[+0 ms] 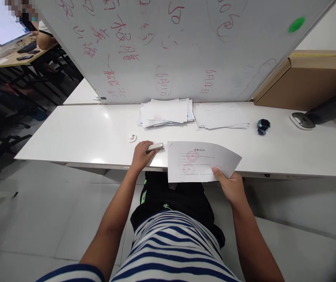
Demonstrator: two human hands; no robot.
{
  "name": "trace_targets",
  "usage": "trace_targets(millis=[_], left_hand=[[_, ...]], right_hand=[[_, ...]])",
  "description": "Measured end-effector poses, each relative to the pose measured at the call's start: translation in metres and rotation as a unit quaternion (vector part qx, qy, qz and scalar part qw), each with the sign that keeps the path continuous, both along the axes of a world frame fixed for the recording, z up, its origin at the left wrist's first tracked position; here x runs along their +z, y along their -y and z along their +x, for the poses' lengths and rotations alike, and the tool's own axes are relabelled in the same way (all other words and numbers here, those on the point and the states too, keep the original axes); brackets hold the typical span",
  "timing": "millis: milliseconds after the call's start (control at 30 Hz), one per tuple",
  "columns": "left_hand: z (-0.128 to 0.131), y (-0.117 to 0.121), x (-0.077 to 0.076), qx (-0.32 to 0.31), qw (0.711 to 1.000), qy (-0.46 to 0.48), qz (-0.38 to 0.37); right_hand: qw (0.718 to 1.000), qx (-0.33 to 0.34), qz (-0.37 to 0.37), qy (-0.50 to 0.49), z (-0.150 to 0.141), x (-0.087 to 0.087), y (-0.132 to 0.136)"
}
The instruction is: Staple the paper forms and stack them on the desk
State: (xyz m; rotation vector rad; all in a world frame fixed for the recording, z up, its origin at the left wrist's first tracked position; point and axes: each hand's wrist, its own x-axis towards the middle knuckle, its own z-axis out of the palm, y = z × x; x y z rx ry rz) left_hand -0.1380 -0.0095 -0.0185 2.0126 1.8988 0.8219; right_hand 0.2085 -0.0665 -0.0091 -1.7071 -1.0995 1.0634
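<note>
My left hand (141, 154) rests at the desk's front edge, its fingers wrapped round a small pale stapler (155, 147). My right hand (231, 185) pinches the right side of a printed sheet (203, 160), thumb on top. Two round red stamps show on the sheet, and a short slanted mark, apparently a staple, sits in its upper left corner. The sheet's left edge lies close to the stapler's tip, slightly apart from it. Behind the hands lie a thick, uneven paper stack (166, 111) and a thinner, spread paper pile (219, 116).
A whiteboard (185, 51) with red writing stands along the back of the white desk (68, 133). On the desk are a white curled object (132, 138), a dark watch (263, 126), a computer mouse (302, 120) and a cardboard box (306, 80). Another person sits far left.
</note>
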Motion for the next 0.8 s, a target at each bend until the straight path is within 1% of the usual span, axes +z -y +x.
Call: trace_targets(millis=[167,300,400,467,567,667,733,800], left_hand=[[0.001,0.0,0.001,0.001,1.0,-0.002,-0.006],[0.003,0.0,0.004,0.01,1.0,-0.01,-0.023],[0.003,0.0,0.004,0.009,1.0,-0.015,-0.026],[0.002,-0.001,0.003,0.003,0.999,-0.019,-0.029],[0.0,-0.003,0.003,-0.01,0.999,-0.019,-0.035],[-0.002,-0.005,0.002,-0.017,0.999,-0.013,-0.03],[-0.002,-0.005,0.003,-0.023,1.0,-0.006,-0.021],[-0.003,-0.005,0.003,-0.029,0.999,0.001,-0.016]], right_hand=[[1.0,-0.015,0.005,-0.015,0.0,-0.005,0.0],[1.0,0.003,-0.007,-0.004,-0.001,-0.008,-0.002],[1.0,0.01,0.001,0.004,-0.004,-0.009,-0.008],[1.0,0.007,0.006,0.008,-0.008,-0.007,-0.016],[0.999,0.003,0.032,0.039,-0.019,0.0,-0.041],[0.994,0.022,0.078,0.077,-0.037,0.011,-0.079],[0.993,0.043,0.096,0.059,-0.053,0.02,-0.109],[0.993,0.065,0.101,0.007,-0.072,0.029,-0.139]])
